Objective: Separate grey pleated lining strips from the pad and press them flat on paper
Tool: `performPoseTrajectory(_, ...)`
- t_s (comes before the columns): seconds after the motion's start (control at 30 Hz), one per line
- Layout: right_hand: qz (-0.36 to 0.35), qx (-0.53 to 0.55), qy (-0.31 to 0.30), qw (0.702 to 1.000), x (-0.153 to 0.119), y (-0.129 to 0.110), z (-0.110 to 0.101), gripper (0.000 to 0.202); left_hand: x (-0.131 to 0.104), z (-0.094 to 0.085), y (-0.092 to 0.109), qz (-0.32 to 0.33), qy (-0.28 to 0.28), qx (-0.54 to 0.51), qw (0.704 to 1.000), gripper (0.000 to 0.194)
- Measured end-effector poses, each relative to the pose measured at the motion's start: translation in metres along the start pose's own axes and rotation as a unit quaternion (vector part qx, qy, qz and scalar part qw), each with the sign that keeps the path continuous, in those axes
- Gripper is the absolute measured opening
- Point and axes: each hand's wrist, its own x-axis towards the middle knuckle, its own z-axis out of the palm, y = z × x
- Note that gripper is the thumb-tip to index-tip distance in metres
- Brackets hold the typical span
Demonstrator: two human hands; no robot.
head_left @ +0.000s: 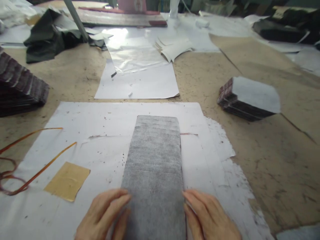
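Two hands are seen in the head view, both at the lower edge. The left hand (103,215) is laid flat with its fingers loosely together, the fingertips touching the left long edge of a grey strip (155,176); nothing is pinched. The right hand (208,216) is laid flat likewise, fingers together, its fingertips set against the strip's right long edge. One grey strip is counted: a long run of overlapped felt-like pieces lying between the two hands and stretching away from them.

One large white sheet (100,126) is spread under both hands and the strip. One yellowish square piece (67,180) lies on it, to the left of the left hand and a little beyond it. Further left, one tangle of orange-brown cord (30,166) is seen. A second white sheet (140,83) lies well beyond the fingertips, with one glossy clear film (132,53) overlapping its far part.

Two dark stacks are counted: one stack with a grey top (250,98) beyond and right of the right hand, and one fanned dark stack (20,86) far to the left. One heap of white pieces (175,48) and one bundle of dark cloth (47,36) lie farther off.

A worn, speckled tan worktable (262,156) is seen beneath everything. The far part of the room is cluttered and blurred.
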Motion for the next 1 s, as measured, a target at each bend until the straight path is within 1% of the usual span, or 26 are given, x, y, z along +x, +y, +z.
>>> performPoseTrajectory(0.03, 0.024, 0.013, 0.015, 1.000, 0.015, 0.004, -0.001, 0.018, 0.013, 0.001, -0.003, -0.032, 0.019, -0.008, 0.999, 0.022)
performPoseTrajectory(0.1, 0.063, 0.029, 0.051, 0.996, 0.041, 0.011, 0.001, 0.016, 0.039, 0.004, -0.007, -0.074, 0.061, -0.027, 0.995, 0.020)
performPoseTrajectory(0.17, 0.087, 0.044, 0.064, 0.993, 0.061, 0.017, 0.007, 0.015, 0.061, 0.011, -0.011, -0.084, 0.080, -0.043, 0.992, 0.017)
performPoseTrajectory(0.23, 0.119, 0.063, 0.053, 0.989, 0.074, 0.025, 0.017, 0.015, 0.077, 0.020, -0.017, -0.079, 0.083, -0.044, 0.992, 0.017)
performPoseTrajectory(0.27, 0.145, 0.076, 0.044, 0.986, 0.080, 0.029, 0.022, 0.015, 0.083, 0.024, -0.020, -0.075, 0.083, -0.040, 0.993, 0.017)
performPoseTrajectory(0.37, 0.248, 0.126, 0.011, 0.960, 0.091, 0.039, 0.035, 0.015, 0.095, 0.034, -0.029, -0.085, 0.078, -0.020, 0.993, 0.018)
performPoseTrajectory(0.43, 0.304, 0.154, -0.002, 0.940, 0.096, 0.044, 0.040, 0.016, 0.098, 0.037, -0.034, -0.103, 0.072, -0.021, 0.992, 0.018)
performPoseTrajectory(0.5, 0.343, 0.168, -0.008, 0.924, 0.099, 0.045, 0.042, 0.018, 0.098, 0.038, -0.036, -0.117, 0.066, -0.028, 0.991, 0.019)
performPoseTrajectory(0.67, 0.424, 0.197, -0.039, 0.883, 0.109, 0.042, 0.044, 0.020, 0.088, 0.044, -0.037, -0.119, 0.041, -0.033, 0.991, 0.021)
performPoseTrajectory(0.8, 0.474, 0.224, -0.053, 0.850, 0.116, 0.046, 0.049, 0.027, 0.084, 0.050, -0.036, -0.111, 0.059, -0.032, 0.992, 0.021)
performPoseTrajectory(0.9, 0.500, 0.291, -0.069, 0.813, 0.121, 0.050, 0.051, 0.030, 0.084, 0.051, -0.036, -0.111, 0.062, -0.032, 0.991, 0.021)
performPoseTrajectory(1.0, 0.518, 0.363, -0.112, 0.766, 0.126, 0.050, 0.046, 0.030, 0.083, 0.052, -0.037, -0.119, 0.060, -0.037, 0.990, 0.021)
